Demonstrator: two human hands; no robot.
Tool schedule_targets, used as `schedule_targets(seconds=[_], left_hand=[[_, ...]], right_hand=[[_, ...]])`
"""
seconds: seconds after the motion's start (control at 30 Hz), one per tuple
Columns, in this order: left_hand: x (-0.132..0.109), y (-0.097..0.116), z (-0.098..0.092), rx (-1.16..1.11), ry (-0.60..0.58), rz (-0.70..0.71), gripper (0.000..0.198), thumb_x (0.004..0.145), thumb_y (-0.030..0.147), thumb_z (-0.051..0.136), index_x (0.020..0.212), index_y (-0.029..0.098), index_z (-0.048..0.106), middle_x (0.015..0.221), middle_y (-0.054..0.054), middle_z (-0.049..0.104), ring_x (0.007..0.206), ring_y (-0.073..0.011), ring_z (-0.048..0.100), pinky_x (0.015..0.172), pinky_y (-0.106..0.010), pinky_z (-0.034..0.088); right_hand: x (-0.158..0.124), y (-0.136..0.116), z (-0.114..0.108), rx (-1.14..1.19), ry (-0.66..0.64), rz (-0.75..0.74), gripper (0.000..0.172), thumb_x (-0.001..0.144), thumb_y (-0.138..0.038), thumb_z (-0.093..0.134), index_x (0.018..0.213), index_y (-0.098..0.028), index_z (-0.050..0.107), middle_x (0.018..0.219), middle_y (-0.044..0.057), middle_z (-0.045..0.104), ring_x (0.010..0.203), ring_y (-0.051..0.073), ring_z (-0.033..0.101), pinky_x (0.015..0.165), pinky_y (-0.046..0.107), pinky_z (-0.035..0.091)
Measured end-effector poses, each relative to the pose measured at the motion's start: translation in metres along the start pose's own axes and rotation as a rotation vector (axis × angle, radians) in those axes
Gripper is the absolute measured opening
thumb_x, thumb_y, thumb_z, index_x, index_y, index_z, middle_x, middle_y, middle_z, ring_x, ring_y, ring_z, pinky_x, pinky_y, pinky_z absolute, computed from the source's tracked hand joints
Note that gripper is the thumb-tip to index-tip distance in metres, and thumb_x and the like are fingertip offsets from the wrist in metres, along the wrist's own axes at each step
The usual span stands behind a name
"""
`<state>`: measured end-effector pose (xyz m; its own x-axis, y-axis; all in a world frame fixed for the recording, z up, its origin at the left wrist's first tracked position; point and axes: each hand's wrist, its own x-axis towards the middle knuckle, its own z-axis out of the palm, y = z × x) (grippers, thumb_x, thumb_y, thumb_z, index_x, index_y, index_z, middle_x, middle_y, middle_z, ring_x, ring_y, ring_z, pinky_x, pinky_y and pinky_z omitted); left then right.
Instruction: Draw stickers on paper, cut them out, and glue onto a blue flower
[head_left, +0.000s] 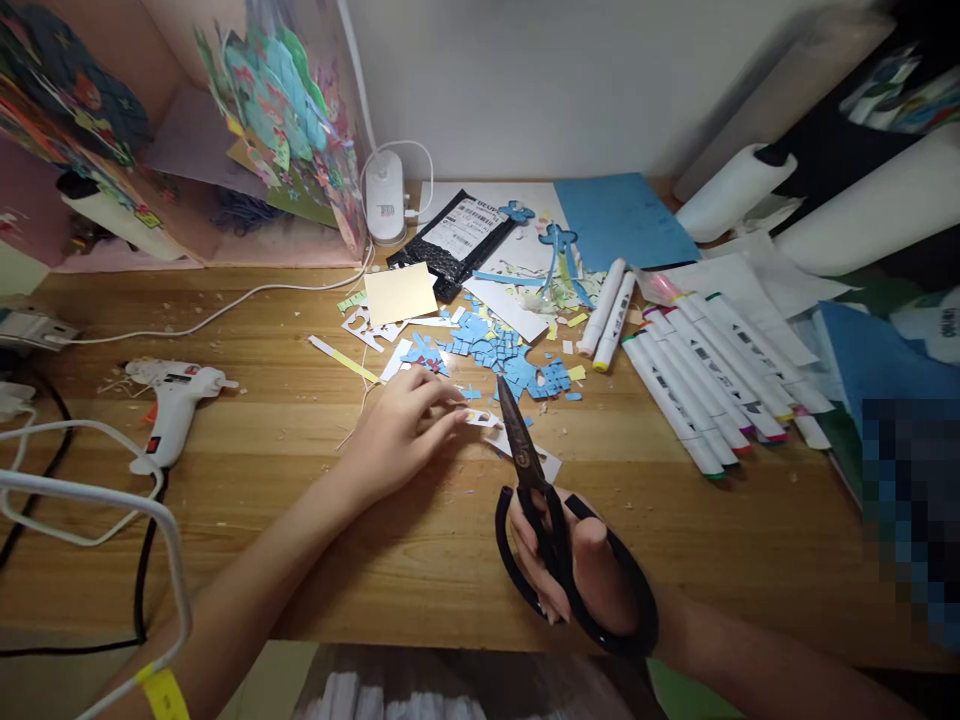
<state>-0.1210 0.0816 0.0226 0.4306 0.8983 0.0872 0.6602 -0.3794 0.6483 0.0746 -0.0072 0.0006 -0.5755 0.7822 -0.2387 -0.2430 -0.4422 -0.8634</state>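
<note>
My right hand (592, 570) is closed around the black handles of a pair of scissors (529, 450), whose blades are together and point away from me. Thumb and fingers of my left hand (401, 425) pinch the left end of a white paper scrap (484, 418) with cut-out holes. The scissor blades pass over the right part of this scrap and hide some of it. Just beyond both hands lies a heap of blue paper pieces (487, 345), with small yellow bits among them.
Several white markers (697, 380) lie at the right, two more (607, 315) beside them. A hot glue gun (176, 400) and cables are on the left. Behind the scraps are a cream card (401, 295), a black package (457, 240), blue paper (622, 220) and a white power strip (385, 200).
</note>
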Motion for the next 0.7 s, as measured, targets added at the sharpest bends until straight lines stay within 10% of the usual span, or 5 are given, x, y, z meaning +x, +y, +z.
schedule_targets(seconds=[0.3,0.7], left_hand=[[-0.001,-0.003,0.006,-0.021,-0.001,-0.027,0.011,0.079,0.026,0.061,0.083,0.017,0.055,0.08,-0.001,0.054,0.076,-0.0152,0.048,0.067,-0.026,0.038],[0.0,0.01,-0.009,-0.735,0.235,-0.465,0.02,0.076,0.034,0.064,0.073,0.015,0.057,0.067,0.002,0.056,0.057,-0.0073,0.048,0.053,-0.018,0.036]], right_hand=[[-0.001,0.008,0.0,0.052,0.073,-0.001,0.065,0.064,-0.083,0.033,0.071,-0.019,0.042,0.038,-0.009,0.038,0.031,0.006,0.033,0.034,0.018,0.029],[-0.003,0.0,0.004,-0.023,-0.1,0.162,0.076,0.063,-0.085,0.019,0.083,-0.016,0.045,0.048,-0.006,0.042,0.04,0.008,0.036,0.043,0.02,0.033]])
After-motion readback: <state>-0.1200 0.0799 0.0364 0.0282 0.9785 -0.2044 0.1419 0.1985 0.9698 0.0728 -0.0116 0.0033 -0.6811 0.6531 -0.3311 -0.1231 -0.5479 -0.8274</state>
